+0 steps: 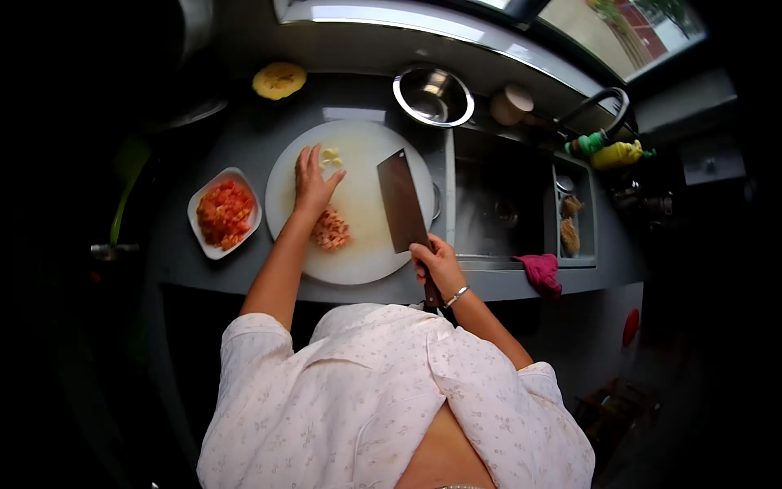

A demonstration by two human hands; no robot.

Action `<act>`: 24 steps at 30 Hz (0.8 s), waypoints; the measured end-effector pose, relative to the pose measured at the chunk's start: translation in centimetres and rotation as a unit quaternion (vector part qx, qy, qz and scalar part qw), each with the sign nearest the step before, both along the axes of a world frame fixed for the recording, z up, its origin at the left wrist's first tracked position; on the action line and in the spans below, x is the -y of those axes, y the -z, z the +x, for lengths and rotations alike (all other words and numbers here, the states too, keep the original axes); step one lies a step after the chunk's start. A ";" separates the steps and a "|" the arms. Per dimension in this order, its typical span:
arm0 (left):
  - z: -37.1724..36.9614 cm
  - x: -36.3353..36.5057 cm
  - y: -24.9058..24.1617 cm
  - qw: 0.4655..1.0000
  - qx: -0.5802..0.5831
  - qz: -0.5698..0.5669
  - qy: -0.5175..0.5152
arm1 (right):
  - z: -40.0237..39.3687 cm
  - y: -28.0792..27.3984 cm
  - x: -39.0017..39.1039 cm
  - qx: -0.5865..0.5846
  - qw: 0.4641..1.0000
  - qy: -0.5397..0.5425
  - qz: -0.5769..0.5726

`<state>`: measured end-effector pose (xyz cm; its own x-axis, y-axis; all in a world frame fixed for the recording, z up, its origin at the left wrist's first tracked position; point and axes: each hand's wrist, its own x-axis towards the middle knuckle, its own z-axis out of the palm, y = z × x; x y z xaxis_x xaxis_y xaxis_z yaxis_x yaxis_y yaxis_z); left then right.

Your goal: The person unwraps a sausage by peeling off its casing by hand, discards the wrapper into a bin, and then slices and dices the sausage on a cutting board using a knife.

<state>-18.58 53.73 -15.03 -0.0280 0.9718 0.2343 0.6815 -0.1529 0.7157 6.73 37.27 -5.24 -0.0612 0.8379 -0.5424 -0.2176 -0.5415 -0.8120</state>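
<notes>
On the round white cutting board (371, 265), my left hand (314, 183) reaches over the left side with its thumb and fingers apart. Beside its fingertips lie a few pale yellow pieces that look like garlic (331, 157). A small heap of diced pink meat (331, 231) rests nearer to me, partly behind my left wrist. My right hand (438, 265) grips a cleaver (401, 204) by its dark handle. The broad blade is over the board's right side, pointing away from me.
A white dish (254, 218) of chopped tomato (224, 213) stands left of the board. Behind are a cut yellow fruit or squash (279, 80) and a steel bowl (433, 96). At right are a sink (497, 212), a faucet (612, 98) and a magenta cloth (541, 274).
</notes>
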 end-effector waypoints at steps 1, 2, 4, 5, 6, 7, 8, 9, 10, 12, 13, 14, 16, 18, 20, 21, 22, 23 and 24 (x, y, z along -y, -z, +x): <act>0.5 -1.3 1.5 1.000 0.009 0.007 0.001 | 0.5 0.3 -0.1 0.006 1.000 -0.014 0.010; 1.0 -2.5 3.0 1.000 0.013 0.020 -0.007 | 1.0 0.0 -0.1 0.012 1.000 -0.018 0.010; 2.0 -4.2 5.7 0.995 -0.072 -0.015 -0.064 | 1.6 -0.6 -0.2 0.016 1.000 -0.011 -0.001; 2.0 -4.7 6.7 0.990 -0.118 -0.014 -0.079 | 2.2 -0.5 -0.3 0.028 0.999 -0.025 0.011; 2.1 -5.2 7.6 0.985 -0.140 -0.017 -0.102 | 2.5 0.0 -0.3 0.029 0.999 -0.013 0.018; 2.5 -5.2 7.3 0.977 -0.173 -0.038 -0.122 | 2.9 0.7 -0.3 0.031 0.999 -0.008 0.037; 2.4 -5.5 7.7 0.975 -0.175 -0.045 -0.126 | 3.3 0.3 -0.3 0.042 0.998 -0.001 0.039; 1.9 -5.9 8.2 0.976 -0.171 -0.045 -0.123 | 3.5 0.7 -0.1 0.034 0.998 0.020 0.045; 1.9 -5.9 7.8 0.978 -0.160 -0.054 -0.122 | 3.7 1.1 0.0 0.024 0.998 0.033 0.050; 1.9 -5.9 7.4 0.980 -0.165 -0.050 -0.102 | 4.7 1.2 0.1 0.018 0.999 0.023 0.040; 1.8 -5.8 7.3 0.982 -0.154 -0.039 -0.097 | 5.1 1.4 0.2 0.027 0.998 0.022 0.042; 1.8 -5.7 7.4 0.985 -0.143 -0.029 -0.094 | 5.6 1.6 0.2 0.026 0.998 0.029 0.042; 1.8 -5.5 7.6 0.990 -0.121 -0.011 -0.076 | 6.1 1.8 0.4 0.015 0.998 0.030 0.047; 1.8 -5.3 7.6 0.993 -0.099 0.007 -0.069 | 6.5 2.2 0.4 0.014 0.999 0.024 0.046; 2.2 -5.0 7.7 0.997 -0.067 0.027 -0.041 | 6.9 2.2 0.4 0.014 0.999 0.030 0.040; 2.6 -4.6 7.7 0.998 -0.048 0.034 -0.033 | 7.3 1.7 0.3 0.021 0.999 0.019 0.042; 3.3 -3.9 7.3 0.998 -0.036 0.040 -0.035 | 7.8 0.8 0.3 0.024 0.999 0.005 0.036; 3.7 -3.6 7.5 0.998 0.011 0.039 -0.038 | 7.7 0.9 0.3 0.050 0.998 0.019 0.037; 4.3 -2.9 7.1 0.998 0.005 0.044 -0.039 | 7.6 0.5 0.2 0.034 0.998 0.046 0.034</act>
